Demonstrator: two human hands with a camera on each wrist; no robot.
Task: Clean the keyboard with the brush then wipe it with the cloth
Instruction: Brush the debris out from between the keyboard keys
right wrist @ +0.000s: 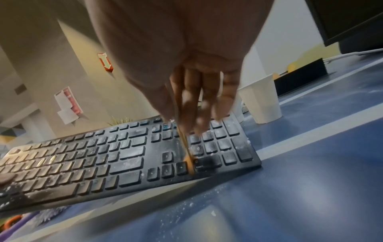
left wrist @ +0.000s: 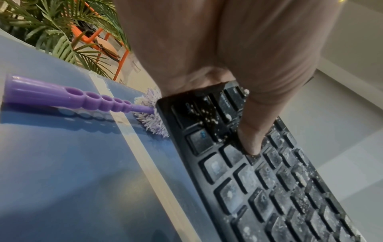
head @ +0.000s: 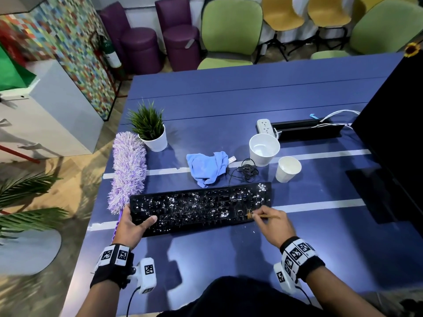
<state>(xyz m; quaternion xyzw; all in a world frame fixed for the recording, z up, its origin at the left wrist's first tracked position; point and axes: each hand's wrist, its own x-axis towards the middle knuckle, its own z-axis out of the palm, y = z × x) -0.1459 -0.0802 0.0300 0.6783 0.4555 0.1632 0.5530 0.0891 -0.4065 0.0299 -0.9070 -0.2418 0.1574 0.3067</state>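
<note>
Pinching the brush (head: 263, 216), right hand (head: 273, 223) sweeps the keyboard (head: 201, 208); left hand (head: 131, 227) grips its end; paper cup (head: 287, 169) looks empty.

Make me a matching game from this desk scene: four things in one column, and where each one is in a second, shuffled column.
Things
1. brush
2. cloth
3. duster
4. keyboard

Places or states
A. lying crumpled on the table behind the keyboard
B. held at its left end by the left hand
C. lying along the table's left edge, next to the potted plant
D. pinched in the right hand, bristles on the keys

Pairs: 1-D, 2-A, 3-C, 4-B
</note>
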